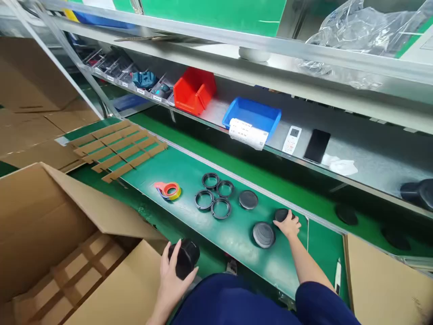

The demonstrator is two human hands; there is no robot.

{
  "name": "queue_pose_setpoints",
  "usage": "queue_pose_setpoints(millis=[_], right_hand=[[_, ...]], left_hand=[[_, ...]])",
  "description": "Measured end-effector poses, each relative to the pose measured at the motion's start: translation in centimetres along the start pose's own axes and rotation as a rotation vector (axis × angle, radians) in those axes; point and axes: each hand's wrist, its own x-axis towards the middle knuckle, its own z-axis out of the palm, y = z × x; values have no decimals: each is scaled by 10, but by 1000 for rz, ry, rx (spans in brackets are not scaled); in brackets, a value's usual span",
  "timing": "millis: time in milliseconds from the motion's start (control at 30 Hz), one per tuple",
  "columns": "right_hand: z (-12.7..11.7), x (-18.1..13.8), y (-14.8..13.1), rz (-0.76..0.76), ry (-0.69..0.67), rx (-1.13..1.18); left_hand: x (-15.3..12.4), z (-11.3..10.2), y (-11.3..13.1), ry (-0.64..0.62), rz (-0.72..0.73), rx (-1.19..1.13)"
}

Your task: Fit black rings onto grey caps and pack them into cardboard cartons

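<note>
Gripping a black cylindrical housing (pixel 185 258) in the left hand (pixel 172 275), fingers wrapped snugly round its side, open end tipped up and away. Holding it low at the near edge of the green bench (pixel 189 174), just beside the flap of the big cardboard box (pixel 50 216).

Reaching out with the right hand (pixel 289 224) and closing narrowly over a small black cap (pixel 280 215) at the far side of the bench. Hard to tell whether lifted yet or resting on the mat.

Best to pinch that cap by its rim, not its face, and lift straight up. Mind the ribbed disc (pixel 263 234) lying just beside the wrist: easy to nudge on the way back. Keep the forearm high over it.

Keep the housing steady and its mouth in plain view, so as to square anything up by eye rather than by feel.

Leave alone the flat lid (pixel 248 199) and the four black rings (pixel 221 208) clustered close together mid-bench, with the tape rolls (pixel 168 190) lying apart to their left. Nothing else within reach of the sleeves.
</note>
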Motion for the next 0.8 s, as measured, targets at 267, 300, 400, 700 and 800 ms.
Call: queue_pose_setpoints(millis=[267, 300, 400, 700, 800], right_hand=[[-31, -47, 5, -89, -30, 143], [-38, -39, 17, -39, 30, 183], [-53, -27, 74, 312, 252, 281], [24, -22, 235, 594, 352, 237], [52, -27, 249, 561, 448, 181]], left_hand=[[20, -8, -18, -180, 87, 71], [26, -4, -14, -213, 123, 74], [35, 10, 9, -344, 205, 82], [5, 58, 71, -542, 108, 73], [-19, 67, 69, -586, 23, 82]])
